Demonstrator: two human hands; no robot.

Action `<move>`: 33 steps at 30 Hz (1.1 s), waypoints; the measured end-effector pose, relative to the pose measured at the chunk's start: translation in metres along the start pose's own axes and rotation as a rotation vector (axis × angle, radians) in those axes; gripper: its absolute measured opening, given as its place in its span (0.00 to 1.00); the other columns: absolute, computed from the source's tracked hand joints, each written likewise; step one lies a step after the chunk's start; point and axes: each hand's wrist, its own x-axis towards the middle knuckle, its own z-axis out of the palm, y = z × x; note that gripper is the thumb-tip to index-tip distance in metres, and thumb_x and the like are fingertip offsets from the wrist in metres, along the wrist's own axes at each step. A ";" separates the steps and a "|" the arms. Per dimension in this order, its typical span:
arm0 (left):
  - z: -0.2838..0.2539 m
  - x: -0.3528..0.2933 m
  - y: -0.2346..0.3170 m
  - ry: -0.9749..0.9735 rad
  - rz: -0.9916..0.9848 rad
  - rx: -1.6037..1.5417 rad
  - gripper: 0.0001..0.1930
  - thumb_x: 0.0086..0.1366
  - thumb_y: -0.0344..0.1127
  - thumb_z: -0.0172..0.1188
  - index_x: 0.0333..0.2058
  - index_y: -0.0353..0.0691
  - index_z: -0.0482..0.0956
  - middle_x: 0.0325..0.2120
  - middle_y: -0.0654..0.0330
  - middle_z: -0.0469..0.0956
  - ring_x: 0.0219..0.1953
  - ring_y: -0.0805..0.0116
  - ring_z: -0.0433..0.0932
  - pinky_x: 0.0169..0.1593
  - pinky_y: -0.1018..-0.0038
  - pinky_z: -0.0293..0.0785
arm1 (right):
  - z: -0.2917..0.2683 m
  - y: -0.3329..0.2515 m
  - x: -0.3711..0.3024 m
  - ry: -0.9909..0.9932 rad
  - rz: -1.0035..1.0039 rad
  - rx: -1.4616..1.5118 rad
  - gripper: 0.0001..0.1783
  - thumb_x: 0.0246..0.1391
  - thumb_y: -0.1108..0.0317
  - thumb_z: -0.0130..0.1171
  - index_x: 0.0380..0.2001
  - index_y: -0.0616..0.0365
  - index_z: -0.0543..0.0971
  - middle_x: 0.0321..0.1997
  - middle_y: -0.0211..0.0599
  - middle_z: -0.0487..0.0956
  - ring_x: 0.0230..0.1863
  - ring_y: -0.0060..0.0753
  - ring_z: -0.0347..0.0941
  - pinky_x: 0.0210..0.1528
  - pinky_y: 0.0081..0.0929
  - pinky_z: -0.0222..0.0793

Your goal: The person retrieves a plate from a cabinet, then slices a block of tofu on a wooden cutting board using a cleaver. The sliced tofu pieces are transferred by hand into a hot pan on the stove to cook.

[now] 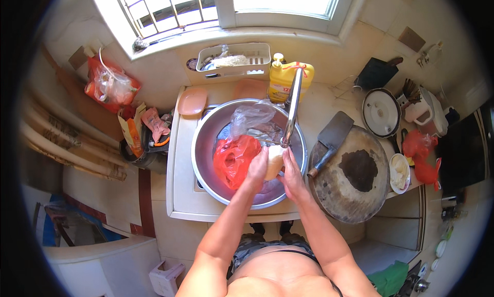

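Where the red bag [236, 160] lies: just left of the grip, inside the metal basin [205, 155], clear plastic [248, 117] beyond it.
Left hand [258, 167]: closed around the left side of the held piece.
Pale rounded piece [275, 163]: in the grip itself, between both hands, over the basin; its kind cannot be told.
Right hand [292, 174]: pressed to its right side.
Tap [294, 104]: just beyond the grip, spout end close above.
Cleaver [335, 130]: right of the grip, on the round chopping board [355, 196].
White plate [395, 185]: farther right, past the board, bearing pale food [400, 168].
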 end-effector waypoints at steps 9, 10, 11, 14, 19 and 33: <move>-0.017 -0.029 0.014 0.239 0.310 0.243 0.24 0.77 0.45 0.49 0.62 0.32 0.71 0.56 0.49 0.78 0.57 0.53 0.78 0.62 0.61 0.72 | 0.008 -0.011 0.035 -0.325 0.329 0.667 0.31 0.67 0.39 0.50 0.57 0.55 0.75 0.56 0.44 0.80 0.60 0.50 0.76 0.68 0.54 0.66; -0.015 -0.026 0.017 0.214 0.106 0.034 0.25 0.78 0.47 0.48 0.63 0.35 0.70 0.56 0.50 0.78 0.57 0.52 0.78 0.62 0.58 0.72 | 0.008 -0.011 0.035 -0.351 0.317 0.698 0.31 0.67 0.39 0.51 0.58 0.55 0.75 0.57 0.44 0.80 0.61 0.50 0.75 0.68 0.54 0.66; -0.015 -0.028 0.018 0.153 -0.138 -0.167 0.27 0.79 0.54 0.42 0.66 0.43 0.67 0.60 0.52 0.75 0.59 0.48 0.76 0.61 0.44 0.71 | 0.007 -0.011 0.034 -0.357 0.307 0.711 0.32 0.67 0.40 0.51 0.58 0.55 0.75 0.57 0.44 0.80 0.61 0.50 0.75 0.68 0.54 0.66; -0.006 -0.019 0.016 -0.101 -0.234 -0.446 0.31 0.78 0.61 0.35 0.67 0.45 0.65 0.63 0.52 0.71 0.61 0.44 0.74 0.59 0.33 0.68 | 0.002 -0.016 0.030 -0.304 0.212 0.635 0.28 0.67 0.47 0.55 0.59 0.57 0.74 0.58 0.43 0.79 0.61 0.47 0.75 0.67 0.51 0.67; -0.003 0.005 0.008 -0.129 -0.282 -0.544 0.31 0.78 0.60 0.36 0.66 0.42 0.65 0.61 0.50 0.73 0.58 0.45 0.77 0.57 0.33 0.71 | -0.016 -0.035 0.024 -0.237 0.038 0.127 0.21 0.67 0.58 0.58 0.57 0.58 0.75 0.55 0.38 0.80 0.57 0.36 0.78 0.62 0.41 0.73; -0.014 -0.014 0.038 0.060 -0.132 -0.083 0.32 0.79 0.59 0.36 0.62 0.38 0.70 0.54 0.53 0.79 0.52 0.56 0.82 0.47 0.52 0.85 | -0.011 -0.016 0.026 -0.369 0.275 0.342 0.31 0.62 0.55 0.65 0.63 0.61 0.70 0.62 0.44 0.77 0.63 0.47 0.74 0.63 0.55 0.71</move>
